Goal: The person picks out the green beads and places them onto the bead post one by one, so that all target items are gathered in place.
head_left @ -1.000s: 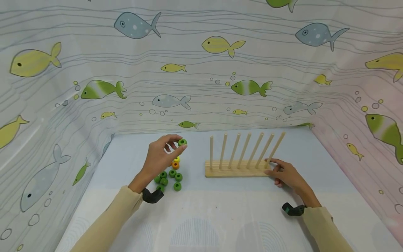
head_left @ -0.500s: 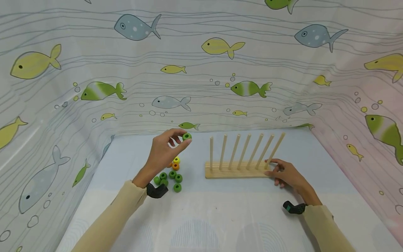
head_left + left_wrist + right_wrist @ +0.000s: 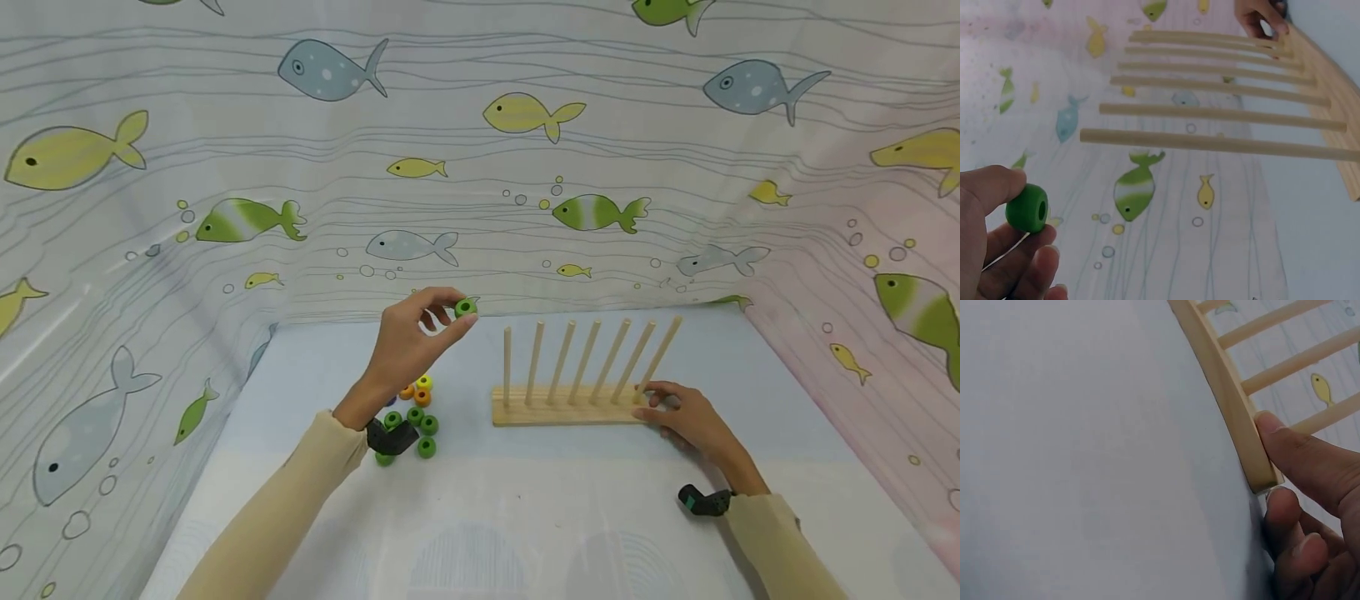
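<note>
My left hand (image 3: 405, 346) pinches a green bead (image 3: 465, 308) between thumb and fingers, raised above the table. In the left wrist view the hole of this green bead (image 3: 1027, 209) faces the pegs. To its right stands a wooden peg rack (image 3: 558, 415), several upright pegs in a row along its base. No beads show on the pegs. My right hand (image 3: 690, 421) grips the right end of the base. In the right wrist view, its thumb (image 3: 1307, 453) lies on the base's top, and the other fingers curl by the end.
Several loose green beads (image 3: 428, 425) lie on the table below my left forearm. Behind them are orange beads (image 3: 422, 397), a yellow bead (image 3: 424, 382) and a partly hidden dark bead. A fish-patterned sheet (image 3: 420, 192) encloses the table's back and sides.
My left hand has risen and moved right with the green bead, toward the rack's leftmost peg. My right hand and the rack stay in place.
</note>
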Motion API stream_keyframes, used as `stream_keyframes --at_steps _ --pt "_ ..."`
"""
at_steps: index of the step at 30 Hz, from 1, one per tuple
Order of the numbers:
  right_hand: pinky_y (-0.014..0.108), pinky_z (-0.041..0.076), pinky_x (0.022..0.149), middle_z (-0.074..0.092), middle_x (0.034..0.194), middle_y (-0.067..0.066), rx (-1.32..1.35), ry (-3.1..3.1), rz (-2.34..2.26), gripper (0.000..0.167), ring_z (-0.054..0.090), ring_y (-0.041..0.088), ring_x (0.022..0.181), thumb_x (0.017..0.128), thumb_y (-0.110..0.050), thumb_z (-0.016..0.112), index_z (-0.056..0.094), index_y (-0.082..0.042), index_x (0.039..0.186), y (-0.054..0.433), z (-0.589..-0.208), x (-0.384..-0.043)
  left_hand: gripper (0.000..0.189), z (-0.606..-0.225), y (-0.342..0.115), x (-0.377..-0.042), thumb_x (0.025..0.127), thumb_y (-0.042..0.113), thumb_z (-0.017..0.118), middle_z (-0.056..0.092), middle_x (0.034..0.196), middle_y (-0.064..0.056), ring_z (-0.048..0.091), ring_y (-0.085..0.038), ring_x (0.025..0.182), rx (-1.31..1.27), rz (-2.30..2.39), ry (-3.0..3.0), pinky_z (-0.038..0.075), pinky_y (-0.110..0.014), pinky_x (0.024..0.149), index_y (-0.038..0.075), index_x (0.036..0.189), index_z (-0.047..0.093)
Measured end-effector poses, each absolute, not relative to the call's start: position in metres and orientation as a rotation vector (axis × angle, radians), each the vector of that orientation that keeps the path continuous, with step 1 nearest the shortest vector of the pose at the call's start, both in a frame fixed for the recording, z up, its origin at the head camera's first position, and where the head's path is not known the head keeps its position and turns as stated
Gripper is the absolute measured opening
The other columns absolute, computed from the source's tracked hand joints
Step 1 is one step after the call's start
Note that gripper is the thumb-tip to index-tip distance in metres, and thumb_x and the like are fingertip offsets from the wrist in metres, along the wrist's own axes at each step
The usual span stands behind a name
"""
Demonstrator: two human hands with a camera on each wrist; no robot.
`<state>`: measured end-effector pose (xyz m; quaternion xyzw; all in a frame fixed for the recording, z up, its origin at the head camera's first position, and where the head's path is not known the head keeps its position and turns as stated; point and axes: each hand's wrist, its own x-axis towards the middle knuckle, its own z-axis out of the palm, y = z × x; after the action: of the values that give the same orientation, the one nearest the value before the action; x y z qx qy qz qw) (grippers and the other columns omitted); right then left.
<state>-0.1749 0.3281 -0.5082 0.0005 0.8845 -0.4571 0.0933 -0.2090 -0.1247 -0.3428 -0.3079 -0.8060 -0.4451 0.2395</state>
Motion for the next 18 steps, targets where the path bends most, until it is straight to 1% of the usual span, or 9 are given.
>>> stream_keyframes --at_steps 2,4,8,12,15,18 --pt "0.028 0.043 0.049 0.060 0.118 0.012 -0.018 2.671 -1.320 0.078 0.047 0.012 0.058 0.086 -0.046 0.082 0.053 -0.006 0.146 0.328 -0.508 -0.176 0.030 -0.340 -0.122 -0.210 0.091 0.021 0.082 0.073 0.105 0.001 0.063 -0.013 0.084 -0.857 -1.215 -2.195 0.053 -0.039 0.069 0.009 0.116 0.073" --pt "0.028 0.045 0.052 0.061 0.117 0.013 -0.041 2.696 -1.301 0.077 0.048 0.013 0.060 0.086 -0.045 0.083 0.055 -0.004 0.145 0.328 -0.507 -0.178 0.030 -0.336 -0.120 -0.211 0.091 0.021 0.082 0.073 0.105 0.001 0.063 -0.013 0.084 -0.866 -1.216 -2.186 0.052 -0.038 0.069 0.010 0.116 0.073" --pt "0.030 0.051 0.057 0.062 0.115 0.014 -0.045 2.688 -1.324 0.076 0.055 0.016 0.066 0.086 -0.042 0.084 0.055 -0.002 0.145 0.328 -0.505 -0.179 0.029 -0.329 -0.114 -0.213 0.092 0.023 0.081 0.072 0.104 0.003 0.063 -0.012 0.084 -0.894 -1.238 -2.173 0.053 -0.042 0.069 0.011 0.117 0.072" --pt "0.030 0.053 0.063 0.064 0.118 0.013 -0.073 2.730 -1.299 0.076 0.060 0.018 0.079 0.086 -0.041 0.084 0.056 0.001 0.144 0.328 -0.504 -0.178 0.029 -0.323 -0.106 -0.213 0.092 0.022 0.081 0.072 0.105 0.002 0.063 -0.013 0.084 -0.923 -1.260 -2.152 0.053 -0.044 0.071 0.010 0.116 0.072" --pt "0.029 0.053 0.068 0.065 0.119 0.012 -0.126 2.780 -1.259 0.073 0.061 0.020 0.092 0.087 -0.041 0.083 0.058 0.002 0.140 0.328 -0.504 -0.178 0.028 -0.318 -0.100 -0.213 0.091 0.022 0.081 0.073 0.105 0.002 0.063 -0.012 0.083 -0.932 -1.274 -2.142 0.053 -0.042 0.071 0.010 0.115 0.073" --pt "0.028 0.052 0.070 0.066 0.116 0.012 -0.146 2.808 -1.251 0.069 0.061 0.021 0.097 0.087 -0.041 0.084 0.062 0.001 0.137 0.328 -0.505 -0.178 0.027 -0.314 -0.094 -0.214 0.092 0.023 0.081 0.073 0.105 0.003 0.062 -0.011 0.083 -0.943 -1.289 -2.145 0.053 -0.042 0.072 0.011 0.115 0.073"
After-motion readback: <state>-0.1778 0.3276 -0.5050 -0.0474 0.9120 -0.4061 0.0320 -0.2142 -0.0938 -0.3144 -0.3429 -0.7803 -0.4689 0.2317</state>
